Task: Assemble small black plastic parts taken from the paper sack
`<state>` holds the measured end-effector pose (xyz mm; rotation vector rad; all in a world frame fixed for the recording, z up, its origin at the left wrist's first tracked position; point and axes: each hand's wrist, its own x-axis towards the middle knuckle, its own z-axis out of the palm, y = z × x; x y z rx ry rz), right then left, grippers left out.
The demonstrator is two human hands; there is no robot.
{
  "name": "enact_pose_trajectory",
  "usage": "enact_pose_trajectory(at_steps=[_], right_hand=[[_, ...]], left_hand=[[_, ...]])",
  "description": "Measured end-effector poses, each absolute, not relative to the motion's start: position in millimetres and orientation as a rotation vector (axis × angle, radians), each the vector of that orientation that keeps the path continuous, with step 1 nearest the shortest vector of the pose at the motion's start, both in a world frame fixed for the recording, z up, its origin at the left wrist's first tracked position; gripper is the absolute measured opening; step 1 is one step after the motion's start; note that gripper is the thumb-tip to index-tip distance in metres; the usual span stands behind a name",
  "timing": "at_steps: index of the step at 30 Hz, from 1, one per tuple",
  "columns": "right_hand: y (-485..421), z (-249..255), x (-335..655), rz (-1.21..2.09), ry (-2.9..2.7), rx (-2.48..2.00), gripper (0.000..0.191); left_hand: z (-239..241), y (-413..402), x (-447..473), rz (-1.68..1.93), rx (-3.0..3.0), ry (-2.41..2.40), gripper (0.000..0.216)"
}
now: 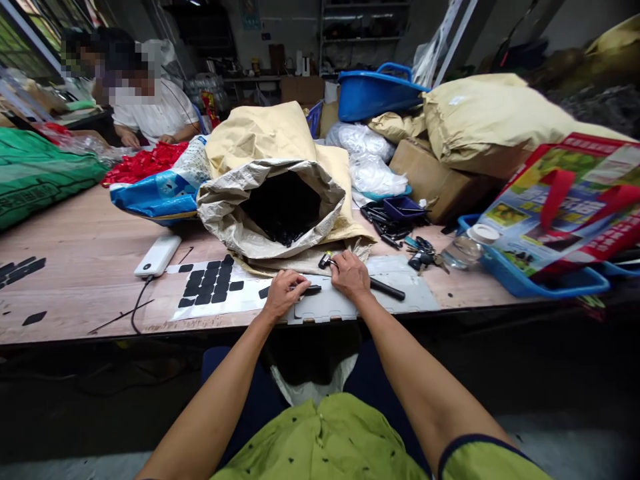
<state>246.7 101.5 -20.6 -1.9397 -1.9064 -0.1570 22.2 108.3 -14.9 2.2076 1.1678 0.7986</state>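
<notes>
My left hand [287, 291] is closed, its fingertips pinching a small black rod-like part [313, 290] low over a grey board [325, 303]. My right hand [351, 273] wraps round a small hammer. The black grip [387, 289] sticks out to the right behind the wrist, and the metal head [326, 260] shows beyond the fingers. Left of my hands, rows of black rounded pads [207, 283] lie on a white sheet [220, 308]. Straight ahead, a large sack [227, 227] gapes towards me, with dark pieces inside.
A white power bank [157, 256] with a cable lies to the left. On the right are black parts [385, 230], keys [425, 253], a jar [470, 247] and a blue basket [540, 283]. Across the table a co-worker [155, 110] sits by red pieces [150, 163].
</notes>
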Motion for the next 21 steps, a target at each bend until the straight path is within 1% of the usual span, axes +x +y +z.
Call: enact_pose_trajectory(at_steps=[2, 6, 8, 12, 14, 17, 19, 21], right_hand=[[101, -20, 246, -0.151, -1.911, -1.934, 0.018], [100, -20, 246, -0.16, -1.901, -1.937, 0.018], [100, -20, 245, -0.159, -1.897, -1.946, 0.018], [100, -20, 246, -0.142, -1.911, -1.944, 0.019], [101, -20, 246, -0.142, -1.911, -1.936, 0.019], [101, -21, 246, -0.148, -1.902, -1.939, 0.019], [101, -22, 247, -0.148, -1.903, -1.944, 0.019], [100, -21, 247, -0.144, -1.908, -1.946, 0.02]], left_hand=[[-16, 99, 23, 0.818, 2.262, 1.122, 0.023], [-17, 91, 26, 0.673, 2.44, 1.069, 0.012], [-14, 91, 26, 0.684, 2.41, 1.077, 0.008], [-4, 67, 20, 0.834, 2.267, 0.952, 0.013], [-6, 38, 16, 0.746, 2.236, 0.763, 0.015], [-39, -7, 13, 0.4, 2.15, 0.584, 0.017], [-78, -25, 12, 0.229, 2.007, 0.741, 0.019], [-121, -30, 11, 0.125, 1.786, 1.057, 0.022]])
